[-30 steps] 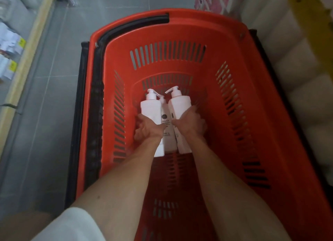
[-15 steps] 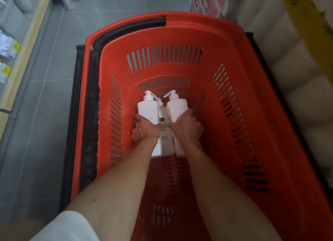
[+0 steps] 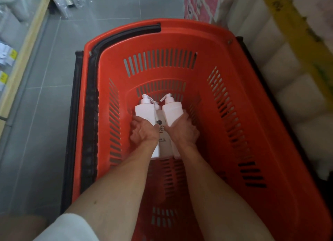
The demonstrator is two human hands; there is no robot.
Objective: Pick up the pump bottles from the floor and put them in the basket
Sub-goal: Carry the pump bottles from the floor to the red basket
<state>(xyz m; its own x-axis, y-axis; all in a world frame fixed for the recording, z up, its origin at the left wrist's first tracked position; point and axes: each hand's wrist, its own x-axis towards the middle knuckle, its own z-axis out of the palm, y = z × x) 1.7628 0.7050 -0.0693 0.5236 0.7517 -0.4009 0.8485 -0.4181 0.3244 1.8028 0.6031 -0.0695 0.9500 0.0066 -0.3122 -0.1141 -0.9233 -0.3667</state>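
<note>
Three white pump bottles lie side by side on the floor of the red basket point(image 3: 252, 82), pumps pointing away from me. My left hand point(image 3: 144, 132) grips the left pump bottle point(image 3: 145, 111). My right hand point(image 3: 183, 130) grips the right pump bottle point(image 3: 172, 112). The middle pump bottle point(image 3: 162, 132) lies between them, its dark label showing between my wrists. Both forearms reach down into the basket and hide the lower halves of the outer bottles.
The basket has slotted walls and a black handle point(image 3: 124, 37) folded along its far left rim. Grey tiled floor point(image 3: 45, 114) lies to the left, with a shelf edge point(image 3: 23, 57). White packaged rolls point(image 3: 288, 96) and a pink pack point(image 3: 201, 4) stand on the right.
Both hands and the two outer bottles have sunk slightly lower onto the basket floor. The view has shifted a little; the grips look the same.
</note>
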